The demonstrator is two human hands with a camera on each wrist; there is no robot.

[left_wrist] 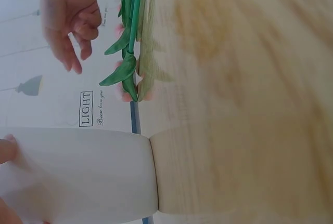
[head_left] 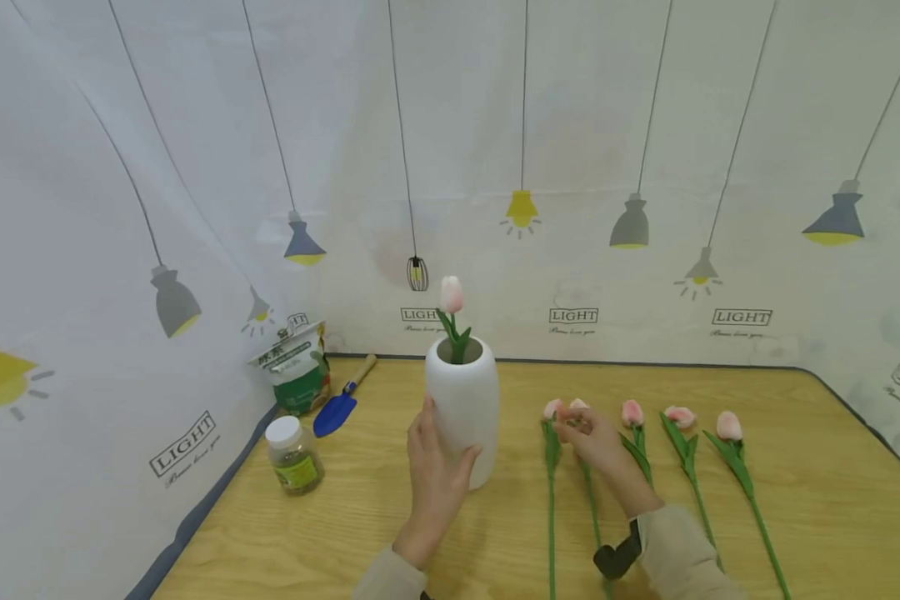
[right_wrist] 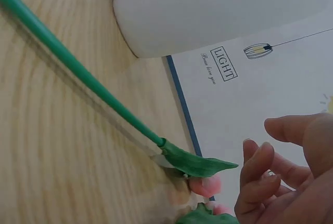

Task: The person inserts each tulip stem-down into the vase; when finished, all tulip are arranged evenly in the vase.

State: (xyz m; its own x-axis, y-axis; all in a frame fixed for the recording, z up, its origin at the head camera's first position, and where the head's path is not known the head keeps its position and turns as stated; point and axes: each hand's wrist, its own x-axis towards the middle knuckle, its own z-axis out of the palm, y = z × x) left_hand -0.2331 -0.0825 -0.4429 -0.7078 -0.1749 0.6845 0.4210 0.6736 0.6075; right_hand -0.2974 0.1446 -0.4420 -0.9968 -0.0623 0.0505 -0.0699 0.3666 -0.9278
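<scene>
On the wooden table (head_left: 510,533) stands a white vase (head_left: 463,408), the left hand (head_left: 435,473) gripping it with curved fingers; only the head view shows the tulip (head_left: 452,296) in its mouth. Wrist views reveal the right hand (head_left: 600,447) above lying tulips (head_left: 632,413), thumb parted from bent fingers.

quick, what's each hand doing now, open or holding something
Left hand: holding the white vase around its side.
Right hand: open, fingers loosely bent, holding nothing, near the pink tulips.
</scene>
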